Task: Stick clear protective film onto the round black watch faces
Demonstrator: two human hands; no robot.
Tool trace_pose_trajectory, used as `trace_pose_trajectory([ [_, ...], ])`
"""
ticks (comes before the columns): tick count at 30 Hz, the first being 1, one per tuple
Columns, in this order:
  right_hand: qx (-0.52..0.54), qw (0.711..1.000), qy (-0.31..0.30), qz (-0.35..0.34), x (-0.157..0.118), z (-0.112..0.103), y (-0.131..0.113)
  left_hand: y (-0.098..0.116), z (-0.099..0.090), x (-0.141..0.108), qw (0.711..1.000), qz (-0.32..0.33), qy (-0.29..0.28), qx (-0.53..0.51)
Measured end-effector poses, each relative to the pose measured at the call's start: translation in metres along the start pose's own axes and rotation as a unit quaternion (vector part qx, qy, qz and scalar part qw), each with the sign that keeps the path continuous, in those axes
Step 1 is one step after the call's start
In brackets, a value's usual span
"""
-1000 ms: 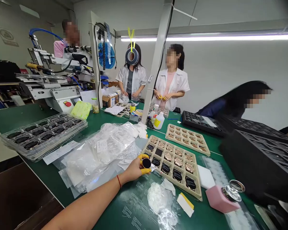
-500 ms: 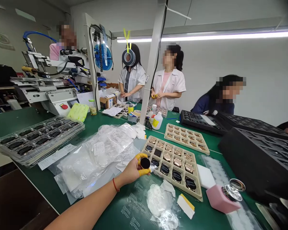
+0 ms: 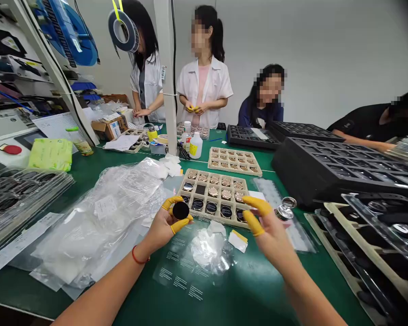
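One raised left hand pinches a black disc while the right hand stands open, empty.

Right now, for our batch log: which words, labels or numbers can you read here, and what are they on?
Nothing here can be read with confidence.
Printed lines on the clear film sheet: too small to read.
Paper label on the plastic bag: too blurred.
Yellow label on the white plastic bottle: too small.
Label on the cardboard carton: too blurred.
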State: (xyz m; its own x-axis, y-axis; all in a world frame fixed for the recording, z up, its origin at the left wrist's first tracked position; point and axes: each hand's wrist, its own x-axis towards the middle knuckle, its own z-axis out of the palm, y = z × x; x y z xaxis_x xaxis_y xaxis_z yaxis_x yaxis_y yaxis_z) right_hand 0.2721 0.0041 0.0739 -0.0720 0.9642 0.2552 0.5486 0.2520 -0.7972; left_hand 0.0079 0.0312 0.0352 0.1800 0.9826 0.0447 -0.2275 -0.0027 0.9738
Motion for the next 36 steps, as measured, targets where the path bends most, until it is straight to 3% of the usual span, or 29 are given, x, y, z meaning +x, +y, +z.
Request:
trace_pose_trajectory([
  [3, 0.038, 0.994, -0.067, 0.082, 0.004, 0.013, 0.006, 0.003, 0.002, -0.003, 1.000, 0.002, 0.019, 0.002],
  [6, 0.146, 0.968, -0.143, 0.146, 0.009, 0.023, 0.009, 0.003, 0.000, -0.005, 1.000, 0.009, 0.017, 0.014],
  [10, 0.214, 0.953, -0.146, 0.156, 0.010, 0.024, 0.007, -0.003, -0.006, -0.008, 0.998, 0.021, -0.034, 0.040],
  [16, 0.147, 0.969, -0.161, 0.119, 0.008, 0.019, 0.001, -0.003, -0.003, -0.013, 0.995, 0.000, -0.056, 0.082],
  [24, 0.069, 0.987, -0.142, 0.023, 0.006, 0.013, 0.002, -0.005, 0.006, -0.005, 0.994, -0.093, -0.054, -0.030],
  [31, 0.070, 0.990, -0.117, 0.027, 0.006, 0.018, 0.008, -0.007, 0.005, 0.000, 0.982, -0.174, -0.058, -0.043],
  [36, 0.061, 0.990, -0.122, 0.042, 0.006, 0.019, 0.005, -0.002, 0.006, 0.001, 0.979, -0.193, -0.059, -0.041],
])
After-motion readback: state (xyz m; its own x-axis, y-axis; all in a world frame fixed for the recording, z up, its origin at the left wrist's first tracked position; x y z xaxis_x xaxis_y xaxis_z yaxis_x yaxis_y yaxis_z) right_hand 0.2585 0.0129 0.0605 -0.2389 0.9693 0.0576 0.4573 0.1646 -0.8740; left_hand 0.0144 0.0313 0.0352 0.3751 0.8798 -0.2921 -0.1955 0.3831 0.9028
